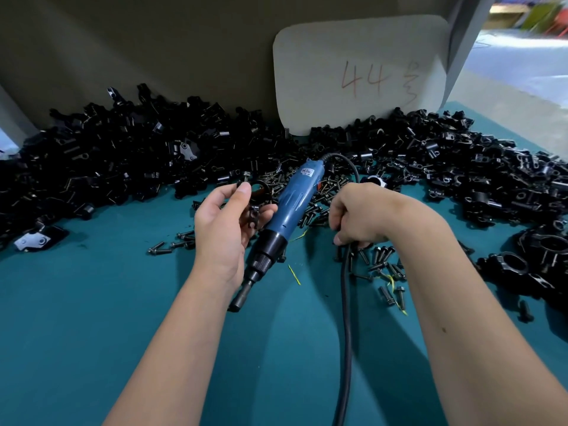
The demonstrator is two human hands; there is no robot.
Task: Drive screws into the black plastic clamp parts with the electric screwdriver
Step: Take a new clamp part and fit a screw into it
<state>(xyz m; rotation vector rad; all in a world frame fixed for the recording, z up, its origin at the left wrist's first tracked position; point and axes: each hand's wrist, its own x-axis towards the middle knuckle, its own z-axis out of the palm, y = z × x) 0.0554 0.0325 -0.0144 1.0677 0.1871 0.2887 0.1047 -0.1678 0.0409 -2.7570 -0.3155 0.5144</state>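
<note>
While my left hand [226,222] pinches a clamp part [256,198], my right hand [358,216] gathers screws [382,259]; next, seat one and lift the screwdriver [289,207].

A teal work surface [92,302] is spread across the lower part of the view, and a few thin yellow slivers [294,274] are scattered on it near the middle. At the back, a pale card with rounded corners [362,75] is stood upright against a drab grey-brown panel [138,41], and "44" followed by a handwritten character is marked on it in red. Beyond a grey upright post [467,41] at the upper right, a bright, blurred floor area [522,47] is seen, its details too soft to be made out.
</note>
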